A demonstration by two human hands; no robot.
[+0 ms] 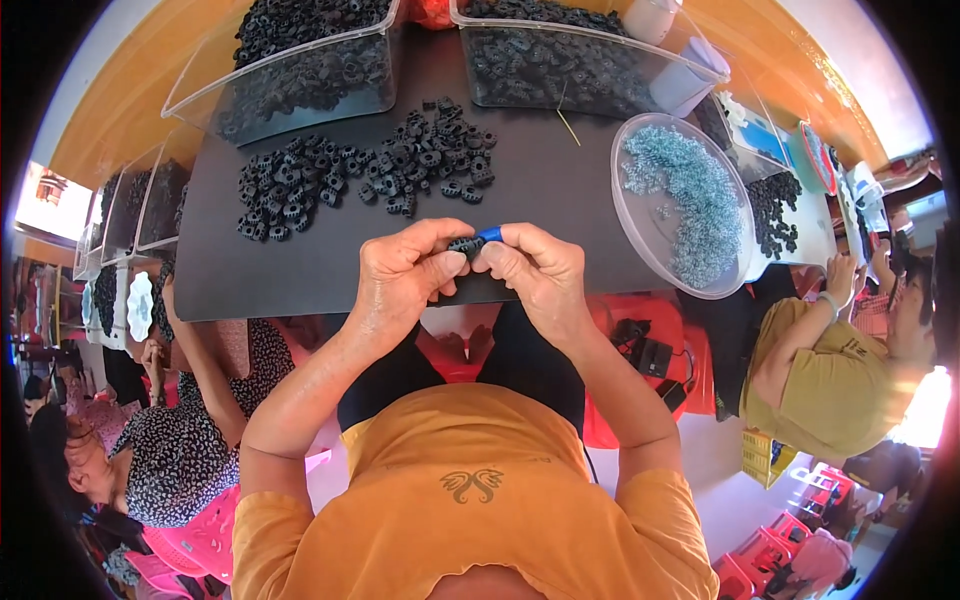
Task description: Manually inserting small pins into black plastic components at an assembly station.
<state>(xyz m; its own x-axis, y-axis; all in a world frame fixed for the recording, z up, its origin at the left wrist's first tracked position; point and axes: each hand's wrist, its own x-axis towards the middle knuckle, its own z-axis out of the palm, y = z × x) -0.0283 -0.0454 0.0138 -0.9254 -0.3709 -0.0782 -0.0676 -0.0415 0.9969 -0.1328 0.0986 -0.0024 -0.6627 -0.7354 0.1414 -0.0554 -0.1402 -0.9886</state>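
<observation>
Close to the table's near edge, my two hands meet over a small black plastic part (465, 246). My left hand (405, 270) pinches this part between thumb and fingers. My right hand (543, 280) is closed, its thumb and index fingertip pressed together against the part's right side. A bright blue piece (489, 234) shows at the right index fingertip; whether it is worn or held, I cannot tell. Anything tiny inside that pinch is hidden. Beyond my hands, similar black parts lie in two loose heaps, a left heap (290, 185) and a right heap (430, 155).
Two clear bins, left (390, 70) and right (600, 108), full of black parts stand at the back. A round clear tray (622, 205) at right holds tiny pale-blue pieces. A thin stick (568, 127) lies by the right bin. Co-workers sit left (180, 450) and right (840, 370).
</observation>
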